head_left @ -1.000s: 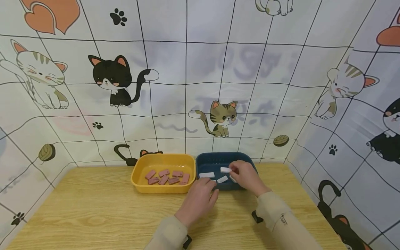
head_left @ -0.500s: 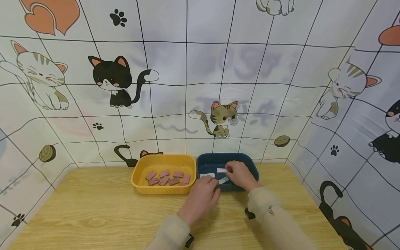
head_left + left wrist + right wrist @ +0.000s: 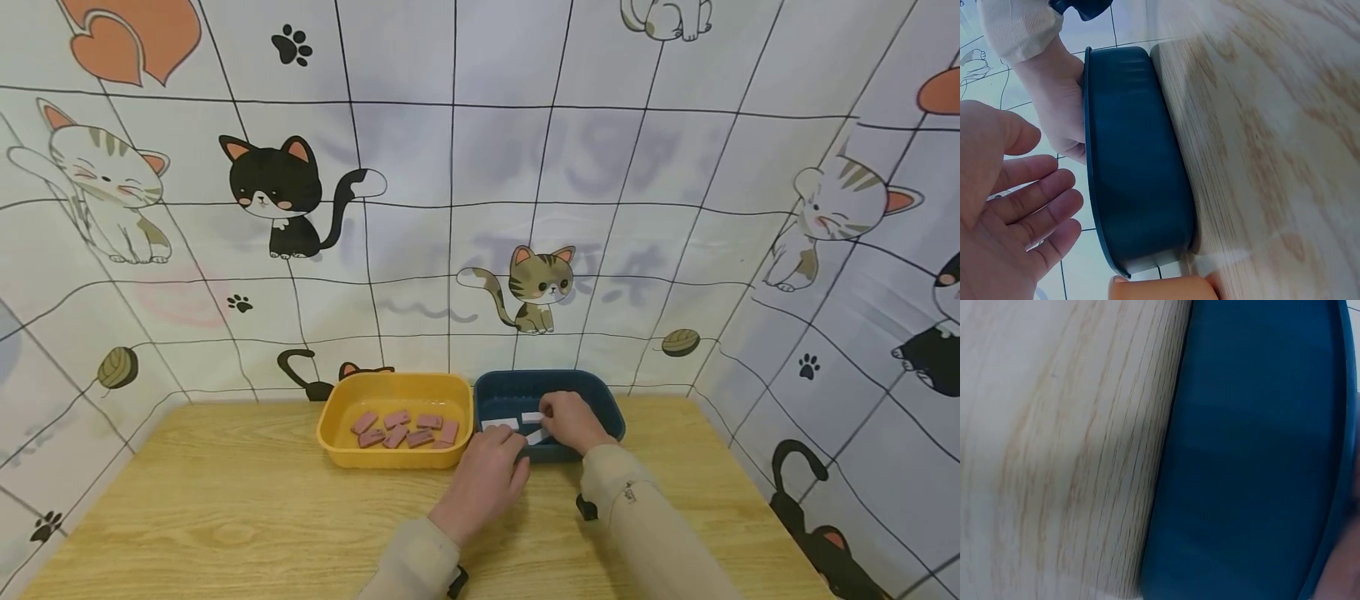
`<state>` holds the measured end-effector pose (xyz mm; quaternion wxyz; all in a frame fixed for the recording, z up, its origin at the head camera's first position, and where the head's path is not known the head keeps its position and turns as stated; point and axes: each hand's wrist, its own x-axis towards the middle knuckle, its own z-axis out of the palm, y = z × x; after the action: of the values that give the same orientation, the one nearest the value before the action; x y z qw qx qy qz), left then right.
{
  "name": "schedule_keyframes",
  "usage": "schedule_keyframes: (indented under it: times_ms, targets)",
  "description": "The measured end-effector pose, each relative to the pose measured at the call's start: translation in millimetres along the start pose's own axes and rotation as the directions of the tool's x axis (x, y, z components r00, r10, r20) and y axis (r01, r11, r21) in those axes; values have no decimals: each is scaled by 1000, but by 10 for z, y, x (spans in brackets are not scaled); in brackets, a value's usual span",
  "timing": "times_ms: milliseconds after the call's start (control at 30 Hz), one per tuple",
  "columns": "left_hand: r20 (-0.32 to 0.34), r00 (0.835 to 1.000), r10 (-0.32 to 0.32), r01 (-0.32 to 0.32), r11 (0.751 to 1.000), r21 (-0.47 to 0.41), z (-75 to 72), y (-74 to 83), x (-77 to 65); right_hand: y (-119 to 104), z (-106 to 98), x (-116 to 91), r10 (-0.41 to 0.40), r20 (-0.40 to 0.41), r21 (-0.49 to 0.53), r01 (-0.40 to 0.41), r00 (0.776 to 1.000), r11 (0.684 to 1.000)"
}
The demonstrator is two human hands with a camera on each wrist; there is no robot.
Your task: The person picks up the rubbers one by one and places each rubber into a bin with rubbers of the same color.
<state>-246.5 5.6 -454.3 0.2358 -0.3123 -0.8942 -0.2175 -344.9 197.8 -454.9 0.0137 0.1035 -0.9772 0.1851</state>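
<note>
In the head view, a dark blue bin (image 3: 613,421) holds several small white rectangular blocks. Reaching over its front rim, my right hand (image 3: 576,423) pinches one white block (image 3: 531,417) between thumb and fingers. Another white block (image 3: 499,423) lies flat at the bin's left, with a tilted one (image 3: 537,437) closer to the front. My left hand (image 3: 482,483) hovers at the bin's front left corner. The left wrist view shows its fingers loosely bent, with nothing in them. Only a blurred sliver of my right hand (image 3: 1340,565) shows in the right wrist view.
A yellow bin (image 3: 390,457) with several pink rectangular blocks (image 3: 395,436) stands directly left of the blue one. Both rest at the back of the wooden table (image 3: 247,508). Behind them hangs a cat-patterned cloth (image 3: 405,242).
My right hand has moved left within the blue bin, carrying the pinched white block toward the flat one. My left hand has stayed nearly in place.
</note>
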Motion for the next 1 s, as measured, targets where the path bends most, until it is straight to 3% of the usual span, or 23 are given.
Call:
schedule_keyframes:
  times_ms: [500, 1000]
  targets:
    - [36, 999, -13, 14, 1000, -5, 7, 4, -5, 19, 50, 59, 31, 46, -23, -30, 998, 999]
    - [58, 997, -59, 63, 995, -73, -43, -65, -9, 72, -33, -16, -3, -40, 37, 5, 999, 999]
